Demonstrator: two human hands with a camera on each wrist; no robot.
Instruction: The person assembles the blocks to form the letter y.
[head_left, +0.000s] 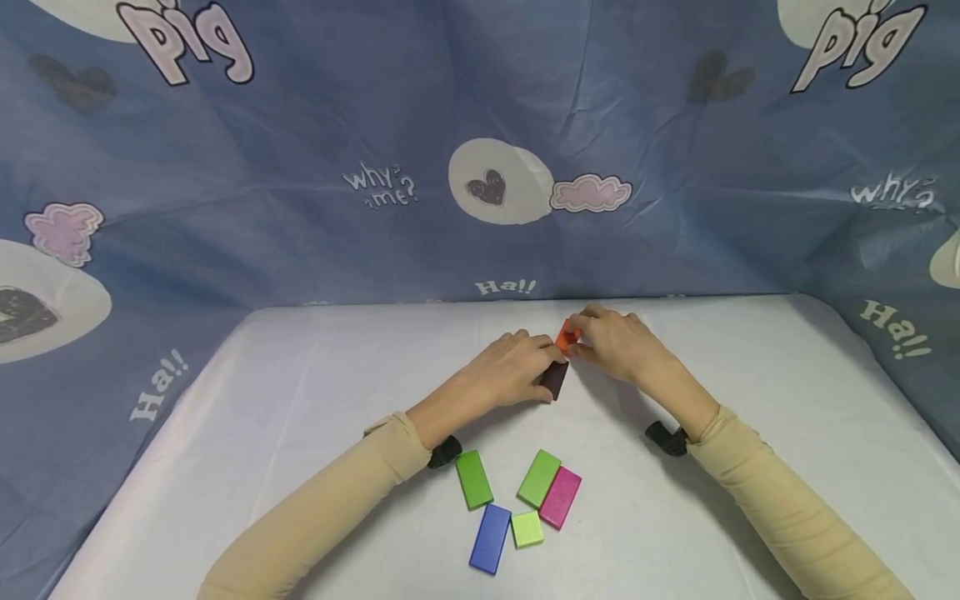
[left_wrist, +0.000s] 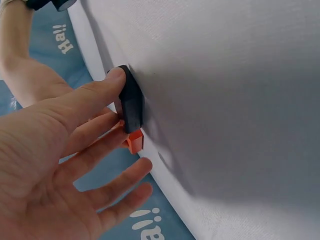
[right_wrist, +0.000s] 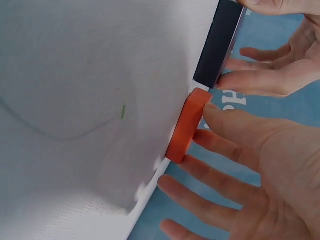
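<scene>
Toward the back of the white table, my left hand [head_left: 517, 369] pinches a dark, near-black block [head_left: 555, 379] between thumb and fingertips. Just behind it, my right hand [head_left: 611, 340] holds an orange block [head_left: 567, 337] the same way. In the right wrist view the black block [right_wrist: 220, 45] and the orange block [right_wrist: 189, 125] stand end to end, their near corners close together. The left wrist view shows the thumb on one end of the black block [left_wrist: 131, 100], with the orange block [left_wrist: 135, 141] partly hidden past it.
Nearer the front lie a green block [head_left: 474, 480], a lighter green block [head_left: 539, 478], a magenta block [head_left: 560, 497], a blue block [head_left: 491, 538] and a small lime cube [head_left: 527, 529]. A blue printed cloth [head_left: 420, 250] hangs behind the white table [head_left: 360, 350].
</scene>
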